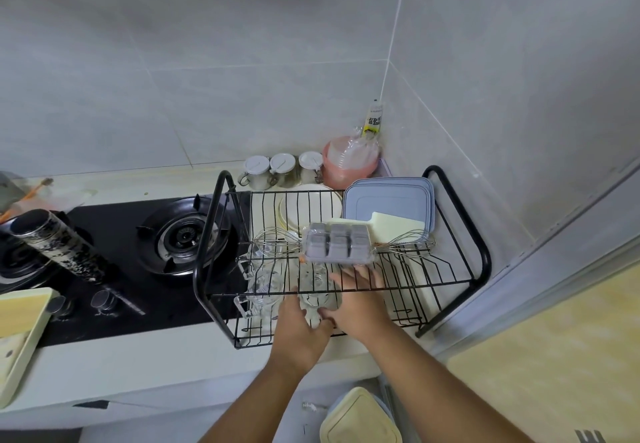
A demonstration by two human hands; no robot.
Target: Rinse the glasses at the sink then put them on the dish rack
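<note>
Gripping a clear glass (313, 295) from both sides, the left hand (299, 328) and right hand (358, 302) wrap fingers round it, low inside the black dish rack (484, 252), beside other glasses (261, 292).

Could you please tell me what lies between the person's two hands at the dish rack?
A clear glass lies between the left hand and right hand, both holding it at the dish rack, as the head view shows.
</note>
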